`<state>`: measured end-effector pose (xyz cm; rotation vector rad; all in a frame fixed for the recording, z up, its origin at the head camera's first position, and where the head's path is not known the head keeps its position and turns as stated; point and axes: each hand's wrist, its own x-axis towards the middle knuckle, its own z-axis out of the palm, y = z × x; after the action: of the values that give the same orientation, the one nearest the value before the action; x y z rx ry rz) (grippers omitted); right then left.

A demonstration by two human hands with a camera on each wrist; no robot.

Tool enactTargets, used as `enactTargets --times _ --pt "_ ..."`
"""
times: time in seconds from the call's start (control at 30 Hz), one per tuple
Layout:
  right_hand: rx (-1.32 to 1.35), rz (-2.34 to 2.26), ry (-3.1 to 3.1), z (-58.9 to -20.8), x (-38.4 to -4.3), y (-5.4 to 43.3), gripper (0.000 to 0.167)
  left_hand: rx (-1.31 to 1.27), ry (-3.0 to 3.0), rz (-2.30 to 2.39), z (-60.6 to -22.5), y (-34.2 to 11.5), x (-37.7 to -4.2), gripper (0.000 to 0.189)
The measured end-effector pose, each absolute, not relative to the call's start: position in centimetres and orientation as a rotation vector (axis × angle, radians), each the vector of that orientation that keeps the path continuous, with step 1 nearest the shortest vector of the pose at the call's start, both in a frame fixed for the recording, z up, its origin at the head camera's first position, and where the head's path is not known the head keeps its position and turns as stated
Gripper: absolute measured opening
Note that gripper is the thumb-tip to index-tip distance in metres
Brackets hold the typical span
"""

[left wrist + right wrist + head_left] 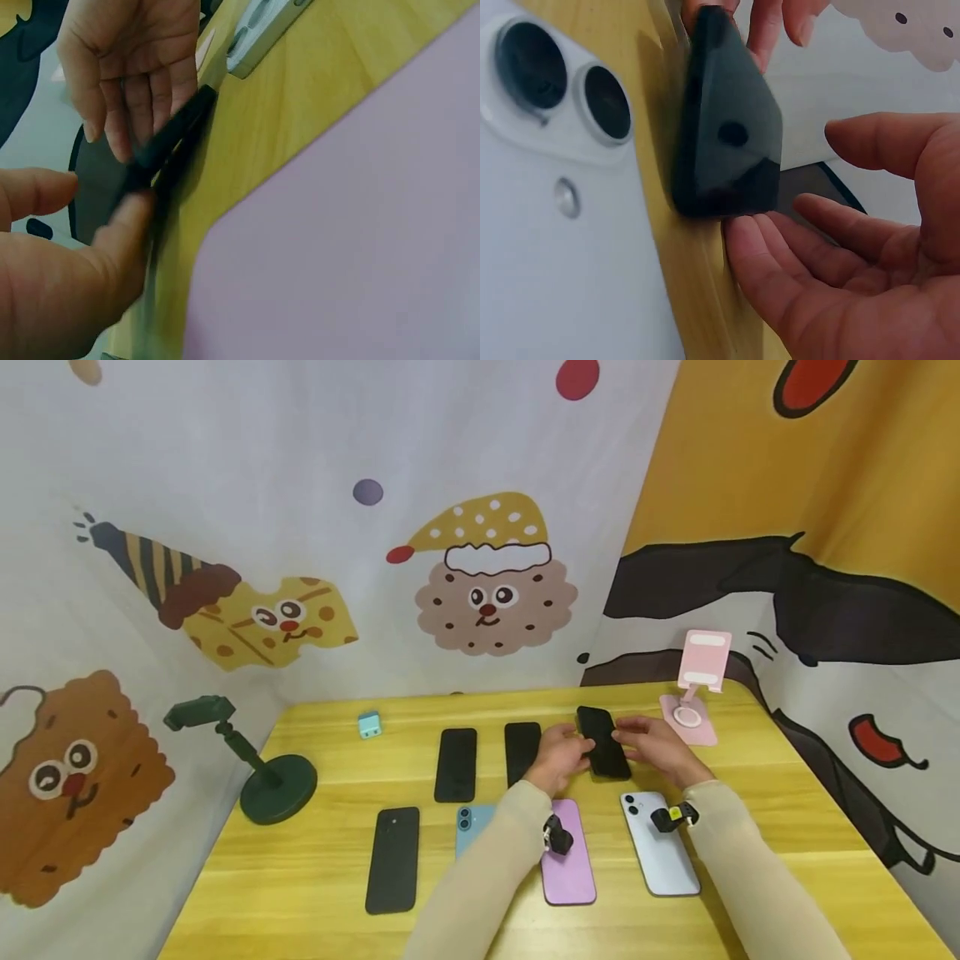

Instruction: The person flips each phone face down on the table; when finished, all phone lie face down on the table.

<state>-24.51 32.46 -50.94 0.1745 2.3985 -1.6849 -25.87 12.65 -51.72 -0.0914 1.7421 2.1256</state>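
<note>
A black phone (604, 745) lies between the two hands at the back right of the table. It looks blurred and tilted, with a shadow beneath it in the left wrist view. My left hand (557, 757) touches its left edge with the thumb, the other fingers apart from it. At the opposite edge is my right hand (663, 750); in the right wrist view its fingertips (744, 232) meet the phone's lower edge, while the thumb (870, 142) stands away. Below the forearms lie a pink phone (570, 868) and a white phone (662, 856).
Two black phones (456, 766) (521, 747) lie left of the hands. Nearer are a dark phone (393, 860) and a blue phone (471, 831), partly under the left sleeve. A green stand (279, 789), a blue charger (370, 725) and a pink stand (703, 664) are around them.
</note>
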Motion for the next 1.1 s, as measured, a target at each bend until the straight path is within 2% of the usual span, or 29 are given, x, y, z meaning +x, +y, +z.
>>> enactTargets --times 0.27,0.47,0.6,0.8,1.1 --pt "0.121 -1.717 2.375 -50.6 -24.1 32.0 0.063 0.021 1.561 2.181 -52.2 13.2 -25.8 0.052" --pt "0.135 -1.665 2.398 -49.7 -24.2 31.8 0.071 0.161 1.476 2.041 -52.1 13.5 -25.7 0.068" --pt "0.172 -1.677 2.449 -49.7 -24.2 31.7 0.068 0.207 1.558 1.934 -52.3 13.4 -25.5 0.062" --pt "0.223 -1.743 2.483 -49.6 -24.1 32.2 0.06 0.153 1.633 1.939 -52.4 13.7 -25.2 0.049" --pt "0.278 -1.758 2.522 -49.1 -24.0 32.8 0.06 -0.001 1.589 2.103 -52.3 13.9 -25.4 0.06"
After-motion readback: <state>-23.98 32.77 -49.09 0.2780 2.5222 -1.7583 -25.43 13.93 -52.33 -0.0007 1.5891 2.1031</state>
